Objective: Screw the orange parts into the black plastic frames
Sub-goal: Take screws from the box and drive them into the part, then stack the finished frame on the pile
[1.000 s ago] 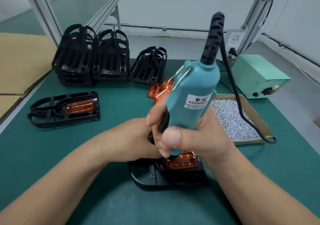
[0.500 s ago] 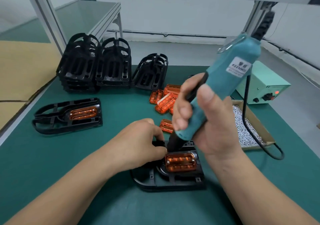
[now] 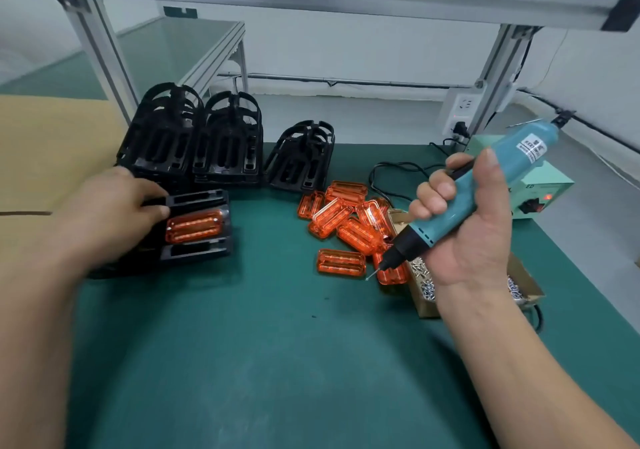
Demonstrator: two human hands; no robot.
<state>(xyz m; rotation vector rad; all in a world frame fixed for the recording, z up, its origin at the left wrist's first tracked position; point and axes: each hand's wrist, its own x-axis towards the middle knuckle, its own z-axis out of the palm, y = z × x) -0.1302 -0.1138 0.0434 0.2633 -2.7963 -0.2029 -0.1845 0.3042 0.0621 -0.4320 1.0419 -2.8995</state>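
My left hand (image 3: 110, 213) holds a black frame (image 3: 202, 244) with an orange part (image 3: 194, 225) fitted in it, at the left of the green mat, on top of another frame. My right hand (image 3: 464, 220) grips a teal electric screwdriver (image 3: 485, 185), tilted with its bit down over the edge of a loose pile of orange parts (image 3: 349, 220). One orange part (image 3: 341, 262) lies apart in front of the pile. Stacks of empty black frames (image 3: 194, 144) stand at the back.
A cardboard box of small screws (image 3: 424, 282) sits under my right hand. Behind it is a green power supply (image 3: 540, 192) with its cable. A wall socket (image 3: 460, 109) hangs on the aluminium post. Cardboard (image 3: 41, 144) lies at the left.
My left hand has carried the frame with its orange part from the near middle to the left, onto the other finished frame. My right hand has lifted the screwdriver away to the right.
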